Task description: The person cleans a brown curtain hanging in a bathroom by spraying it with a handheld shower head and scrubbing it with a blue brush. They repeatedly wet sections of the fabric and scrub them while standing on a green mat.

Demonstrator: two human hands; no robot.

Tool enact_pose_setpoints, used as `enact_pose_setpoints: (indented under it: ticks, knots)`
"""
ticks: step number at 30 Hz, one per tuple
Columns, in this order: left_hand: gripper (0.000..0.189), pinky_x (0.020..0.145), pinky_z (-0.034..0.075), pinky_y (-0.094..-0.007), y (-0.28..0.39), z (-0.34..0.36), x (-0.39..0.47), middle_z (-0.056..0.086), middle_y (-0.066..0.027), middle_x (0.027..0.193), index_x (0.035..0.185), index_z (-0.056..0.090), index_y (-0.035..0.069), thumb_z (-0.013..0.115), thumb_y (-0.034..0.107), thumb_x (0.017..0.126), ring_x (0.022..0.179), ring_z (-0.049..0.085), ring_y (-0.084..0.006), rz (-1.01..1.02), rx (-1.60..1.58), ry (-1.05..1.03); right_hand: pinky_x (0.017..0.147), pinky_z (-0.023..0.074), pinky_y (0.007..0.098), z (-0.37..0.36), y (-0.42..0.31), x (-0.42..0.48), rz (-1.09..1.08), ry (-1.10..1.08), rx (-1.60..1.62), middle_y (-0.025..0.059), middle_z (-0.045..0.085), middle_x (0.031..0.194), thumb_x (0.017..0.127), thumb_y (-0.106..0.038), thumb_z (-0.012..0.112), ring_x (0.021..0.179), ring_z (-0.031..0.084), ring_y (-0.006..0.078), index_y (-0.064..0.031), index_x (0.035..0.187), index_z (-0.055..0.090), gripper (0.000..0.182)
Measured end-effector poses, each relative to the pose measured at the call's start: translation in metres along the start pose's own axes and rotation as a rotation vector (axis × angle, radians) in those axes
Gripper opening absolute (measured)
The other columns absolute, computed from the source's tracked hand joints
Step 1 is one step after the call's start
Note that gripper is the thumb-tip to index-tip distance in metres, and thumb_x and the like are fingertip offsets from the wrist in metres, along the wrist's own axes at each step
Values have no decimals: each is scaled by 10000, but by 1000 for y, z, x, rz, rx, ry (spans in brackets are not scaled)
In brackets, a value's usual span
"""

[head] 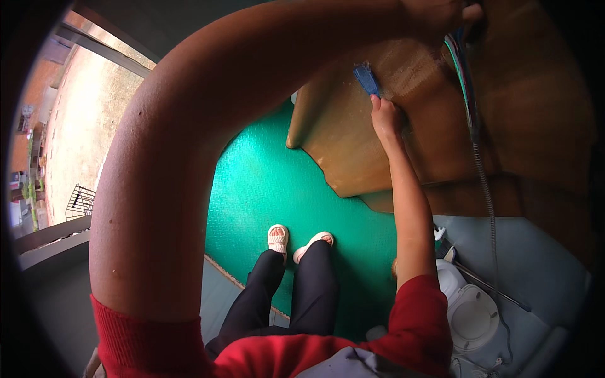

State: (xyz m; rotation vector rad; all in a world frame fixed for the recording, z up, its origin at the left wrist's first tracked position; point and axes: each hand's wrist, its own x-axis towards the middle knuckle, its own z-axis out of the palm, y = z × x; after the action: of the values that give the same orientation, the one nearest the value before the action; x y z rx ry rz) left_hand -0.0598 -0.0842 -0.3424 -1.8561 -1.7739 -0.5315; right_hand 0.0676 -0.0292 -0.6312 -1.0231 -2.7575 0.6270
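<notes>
My right hand grips a small blue brush, its head pressed on a large brown sheet. Wet, shiny streaks and a little foam show around the brush. Stretched across the top of the view, my left arm ends in my left hand, closed around the upper end of a handheld shower. A ribbed hose runs down from it. Where the shower's spray end lies is hidden by the hand and the dark rim.
The sheet hangs in folds with a ragged lower edge above a green textured mat. A white toilet and a long-handled tool are at lower right. An opening on the left looks onto bright ground with a wire basket.
</notes>
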Motion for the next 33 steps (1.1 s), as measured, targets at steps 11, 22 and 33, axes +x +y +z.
enact_pose_setpoints:
  ticks: [11, 22, 33]
  knots:
    - [646, 912, 496, -625, -1, 1, -1, 26, -332, 1525, 1185, 414, 31, 764, 152, 656, 1412, 91, -531, -7, -19, 38, 774, 498, 527, -5, 10, -5, 71, -124, -90, 270, 664, 924, 983, -433, 420, 901, 641, 437, 1, 898, 679, 512]
    - [781, 914, 493, -628, 1, 2, 4, 28, -339, 1520, 1205, 413, 7, 838, 191, 576, 1408, 80, -539, 1, -23, 13, 787, 527, 489, -31, 7, -22, 139, -140, -305, 220, 686, 936, 1004, -402, 390, 914, 664, 397, -30, 935, 689, 482]
    - [856, 912, 506, -602, -6, 15, 4, 19, -349, 1516, 1218, 419, 0, 876, 234, 534, 1400, 103, -546, -41, 53, 74, 817, 530, 480, -35, -12, -9, 73, -225, -336, 166, 691, 1019, 1007, -381, 376, 968, 664, 365, -70, 1013, 686, 439]
